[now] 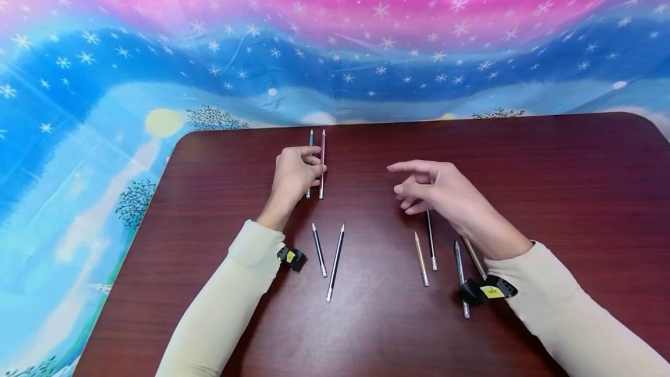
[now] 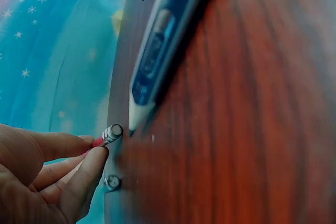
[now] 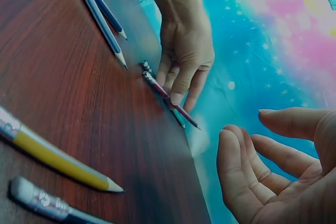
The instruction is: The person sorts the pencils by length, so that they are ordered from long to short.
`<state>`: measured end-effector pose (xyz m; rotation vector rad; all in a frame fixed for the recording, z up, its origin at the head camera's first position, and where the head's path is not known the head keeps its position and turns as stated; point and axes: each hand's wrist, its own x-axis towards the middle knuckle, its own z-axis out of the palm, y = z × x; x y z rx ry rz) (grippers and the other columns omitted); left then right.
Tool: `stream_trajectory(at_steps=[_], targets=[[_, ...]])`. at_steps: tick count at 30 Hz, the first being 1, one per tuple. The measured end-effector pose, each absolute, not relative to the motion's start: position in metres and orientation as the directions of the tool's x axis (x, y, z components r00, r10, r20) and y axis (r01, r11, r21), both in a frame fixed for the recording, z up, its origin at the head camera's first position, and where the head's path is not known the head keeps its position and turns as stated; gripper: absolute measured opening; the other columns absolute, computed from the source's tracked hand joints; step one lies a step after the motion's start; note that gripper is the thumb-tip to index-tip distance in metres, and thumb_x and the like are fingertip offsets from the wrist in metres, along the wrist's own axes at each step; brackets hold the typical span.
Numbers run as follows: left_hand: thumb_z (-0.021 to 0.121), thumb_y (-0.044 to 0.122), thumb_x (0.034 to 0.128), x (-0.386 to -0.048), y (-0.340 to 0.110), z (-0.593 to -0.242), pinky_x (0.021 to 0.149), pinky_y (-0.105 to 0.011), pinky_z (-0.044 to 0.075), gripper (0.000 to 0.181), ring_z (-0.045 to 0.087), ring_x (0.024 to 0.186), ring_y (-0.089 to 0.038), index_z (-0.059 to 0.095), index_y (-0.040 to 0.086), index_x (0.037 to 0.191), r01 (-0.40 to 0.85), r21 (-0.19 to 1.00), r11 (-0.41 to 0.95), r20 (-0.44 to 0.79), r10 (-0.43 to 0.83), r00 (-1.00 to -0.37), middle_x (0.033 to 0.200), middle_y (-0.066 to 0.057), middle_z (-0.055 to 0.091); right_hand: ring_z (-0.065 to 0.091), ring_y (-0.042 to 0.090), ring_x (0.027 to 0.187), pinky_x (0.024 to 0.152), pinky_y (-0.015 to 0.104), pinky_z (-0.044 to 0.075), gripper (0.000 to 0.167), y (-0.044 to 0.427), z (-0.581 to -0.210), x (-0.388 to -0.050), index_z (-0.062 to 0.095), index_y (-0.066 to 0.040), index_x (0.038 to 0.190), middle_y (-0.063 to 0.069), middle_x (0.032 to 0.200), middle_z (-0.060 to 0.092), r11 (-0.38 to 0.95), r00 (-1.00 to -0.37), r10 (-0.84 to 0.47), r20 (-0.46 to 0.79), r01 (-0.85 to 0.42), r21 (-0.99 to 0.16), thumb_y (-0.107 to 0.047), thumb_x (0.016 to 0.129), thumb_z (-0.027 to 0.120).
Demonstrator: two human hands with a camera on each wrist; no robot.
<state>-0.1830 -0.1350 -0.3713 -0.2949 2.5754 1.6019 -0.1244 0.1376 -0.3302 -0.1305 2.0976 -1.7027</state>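
Observation:
At the far edge of the table, my left hand pinches a red pencil between thumb and fingers. Its eraser end shows in the left wrist view. A teal pencil lies alongside, partly hidden by the fingers. Over the table's right half hovers my right hand, fingers loosely bent and holding nothing. Below that hand lie a yellow pencil and a black pencil, whose upper part the hand covers.
Two dark pencils, one shorter and one longer, lie near the left forearm. A grey pencil and a brownish pencil lie partly under the right wrist. A patterned cloth hangs behind the table.

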Motion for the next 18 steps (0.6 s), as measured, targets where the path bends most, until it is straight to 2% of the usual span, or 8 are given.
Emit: stream_trajectory(at_steps=[5, 13, 18], targets=[[0.073, -0.001, 0.0939, -0.185, -0.13, -0.37, 0.064, -0.025, 0.063, 0.038, 0.078, 0.084, -0.021, 0.072, 0.004, 0.132, -0.21, 0.847, 0.488, -0.176, -0.116, -0.978, 0.097, -0.013, 0.078, 0.069, 0.014, 0.077, 0.076, 0.032, 0.065, 0.05, 0.146, -0.33, -0.121, 0.056, -0.001, 0.148, 0.001, 0.089, 0.075, 0.244, -0.905, -0.33, -0.269, 0.193, -0.95, -0.008, 0.1, 0.066], [0.077, 0.002, 0.0919, -0.188, -0.127, -0.37, 0.06, -0.023, 0.061, 0.038, 0.072, 0.068, -0.013, 0.074, 0.006, 0.129, -0.189, 0.782, 0.595, -0.145, -0.121, -0.982, 0.092, -0.009, 0.077, 0.069, 0.013, 0.076, 0.076, 0.031, 0.065, 0.049, 0.151, -0.331, -0.12, 0.055, 0.0, 0.148, -0.003, 0.086, 0.075, 0.229, -0.908, -0.325, -0.265, 0.196, -0.953, -0.008, 0.101, 0.064], [0.079, 0.003, 0.091, -0.187, -0.127, -0.371, 0.059, -0.023, 0.058, 0.037, 0.073, 0.063, -0.016, 0.075, 0.006, 0.127, -0.161, 0.741, 0.652, -0.11, -0.119, -0.987, 0.091, -0.008, 0.078, 0.07, 0.013, 0.075, 0.075, 0.031, 0.065, 0.05, 0.153, -0.332, -0.118, 0.053, 0.002, 0.148, -0.001, 0.087, 0.076, 0.206, -0.909, -0.323, -0.263, 0.203, -0.957, -0.008, 0.101, 0.065]])
